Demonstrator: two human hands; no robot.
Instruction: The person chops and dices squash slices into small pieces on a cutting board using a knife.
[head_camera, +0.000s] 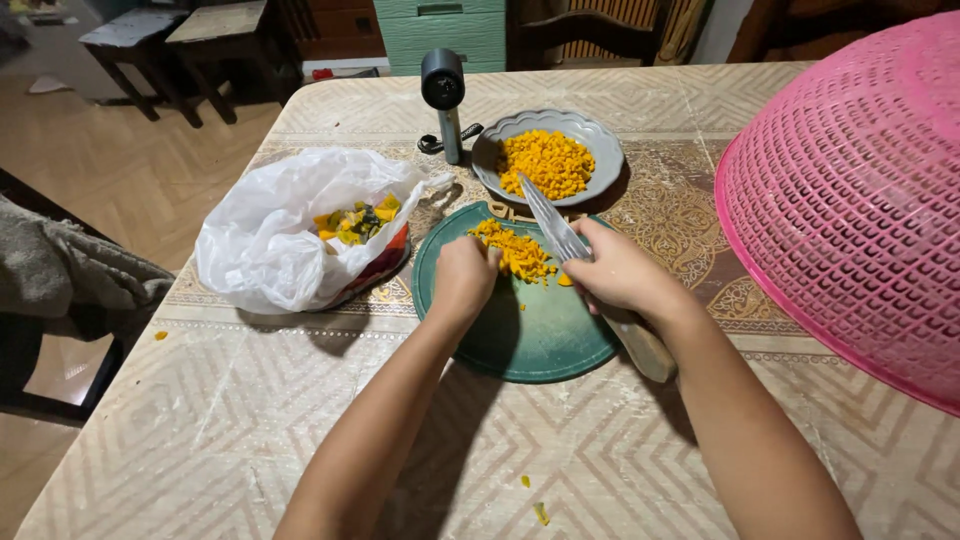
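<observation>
Knife is gripped in the closed right hand, blade angled to upper left over orange dice, which the curled, empty left hand touches from lower left.

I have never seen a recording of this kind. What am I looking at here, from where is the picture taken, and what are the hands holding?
There is no machine here: you see a person's two bare hands. The single picture comes from a camera worn on the person's head, looking down at a patterned table.

The right hand grips a knife by its pale handle. The left hand rests on a round green cutting board, beside a pile of small orange-yellow diced pieces.

Behind the board stands a grey plate with more diced pieces. To the left lies a white plastic bag with peel scraps inside. A small dark device on a stand is near the plate, and a pink mesh cover fills the right side.
</observation>
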